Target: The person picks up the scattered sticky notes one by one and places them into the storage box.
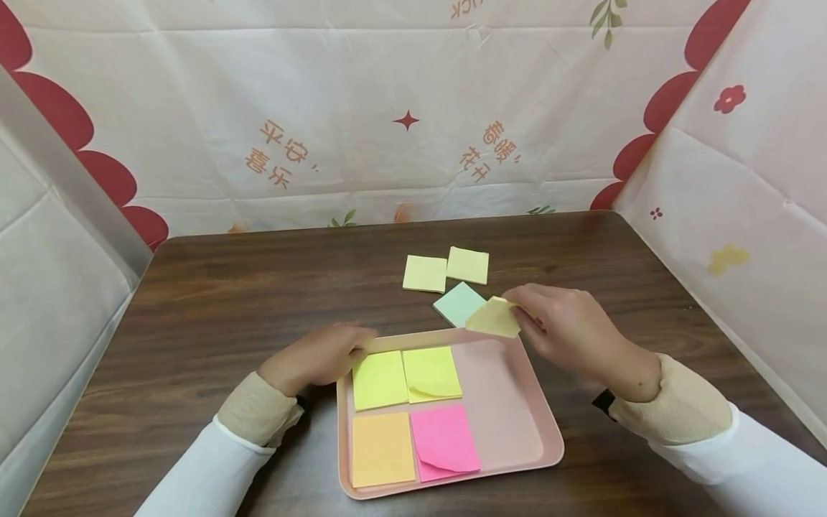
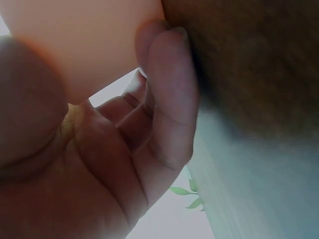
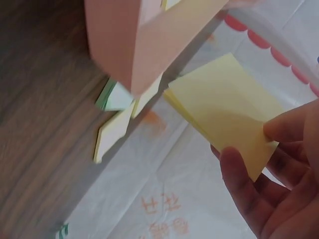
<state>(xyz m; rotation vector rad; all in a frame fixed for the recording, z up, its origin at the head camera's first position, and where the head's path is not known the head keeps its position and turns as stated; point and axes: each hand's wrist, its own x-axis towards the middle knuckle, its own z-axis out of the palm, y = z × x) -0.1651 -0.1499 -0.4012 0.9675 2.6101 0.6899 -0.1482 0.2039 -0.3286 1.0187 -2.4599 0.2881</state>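
Observation:
A pale yellow sticky note pad (image 1: 494, 317) is pinched in my right hand (image 1: 568, 327), just above the far right corner of a pink tray (image 1: 507, 431). In the right wrist view the pad (image 3: 224, 109) is held by one edge between thumb and fingers. My left hand (image 1: 326, 352) grips the tray's far left corner; the left wrist view shows fingers (image 2: 172, 74) curled about the tray wall (image 2: 94, 45). Inside the tray lie two bright yellow pads (image 1: 380, 380) (image 1: 431, 370) at the back, with an orange pad (image 1: 383, 449) and a pink pad (image 1: 442, 438) in front.
Beyond the tray, a mint green pad (image 1: 460, 304) lies partly behind its rim. Two pale yellow pads (image 1: 424, 273) (image 1: 468, 266) sit farther back on the dark wooden table (image 1: 258, 287). A printed white cloth (image 1: 362, 108) hangs behind the table.

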